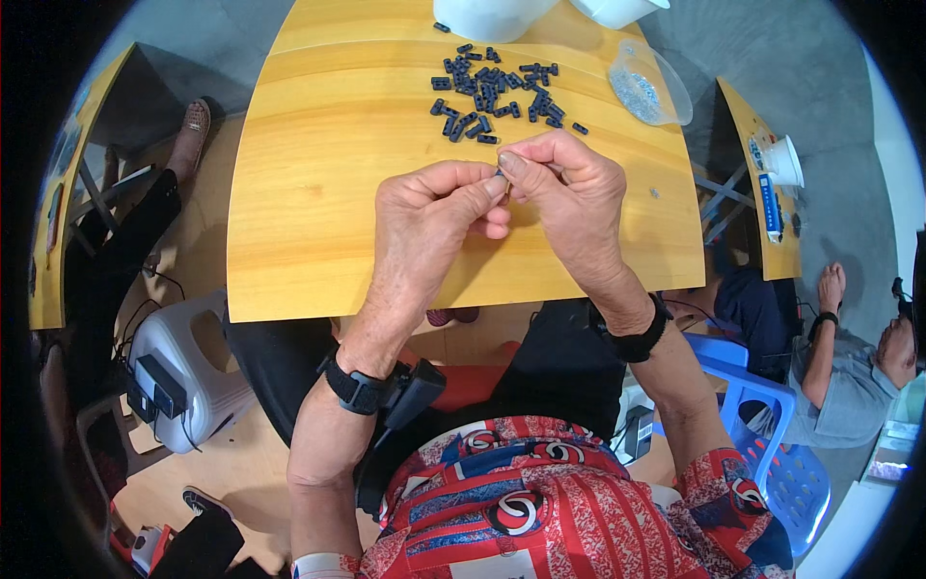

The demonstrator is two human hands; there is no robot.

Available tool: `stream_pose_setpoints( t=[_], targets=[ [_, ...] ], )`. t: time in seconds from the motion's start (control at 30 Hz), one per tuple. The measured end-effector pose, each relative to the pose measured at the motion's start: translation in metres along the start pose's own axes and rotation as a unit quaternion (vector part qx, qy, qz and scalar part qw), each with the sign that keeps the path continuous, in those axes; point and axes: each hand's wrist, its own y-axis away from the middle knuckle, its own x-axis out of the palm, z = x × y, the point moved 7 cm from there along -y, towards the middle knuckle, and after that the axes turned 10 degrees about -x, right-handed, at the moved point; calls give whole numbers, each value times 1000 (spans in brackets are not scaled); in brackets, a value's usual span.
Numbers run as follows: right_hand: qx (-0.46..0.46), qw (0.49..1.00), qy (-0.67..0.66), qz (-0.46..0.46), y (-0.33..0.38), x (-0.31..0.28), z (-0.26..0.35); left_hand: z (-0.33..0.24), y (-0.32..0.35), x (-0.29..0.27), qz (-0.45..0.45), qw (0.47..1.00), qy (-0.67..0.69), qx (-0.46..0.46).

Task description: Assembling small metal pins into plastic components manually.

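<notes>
My left hand (415, 217) and my right hand (584, 203) meet above the wooden table (318, 193), fingertips touching. Both are closed in a pinch on one small dark piece (501, 173), most of it covered by the thumbs and fingers. Just beyond my fingertips lies a loose pile of small black plastic pieces (487, 87), short blocks that seem to have holes in them. To the far right, a clear shallow tray (678, 95) holds a heap of tiny shiny bits (637, 94).
A white tub (487, 17) stands at the table's far edge, with another white container (617, 10) to its right. One tiny clear bit (655, 193) lies near the right edge. Side tables flank mine; a person (839, 376) sits at the right near a blue plastic chair (772, 405).
</notes>
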Motion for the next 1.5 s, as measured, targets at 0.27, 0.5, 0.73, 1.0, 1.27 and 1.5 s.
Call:
stream_pose_setpoints(
  t=[0.27, 0.5, 0.73, 1.0, 1.27, 1.5],
  targets=[
    [-104, 991, 84, 21, -1, 2, 13, -1, -2, -3, -12, 1000, 13, -5],
    [-210, 962, 169, 39, 3, 6, 24, -3, -1, -3, -15, 1000, -6, -2],
    [28, 996, -81, 34, 0, -3, -4, -5, -4, 0, -9, 1000, 9, -23],
    [-137, 957, 171, 189, -7, -8, 23, 5, -7, -5, 3, 998, 27, -50],
    [-349, 841, 356, 212, 2, 9, 42, 5, -10, 0, 19, 1000, 8, -22],
    [-409, 815, 361, 194, 4, 11, 34, 9, -8, 6, 56, 997, -24, -47]
  ],
)
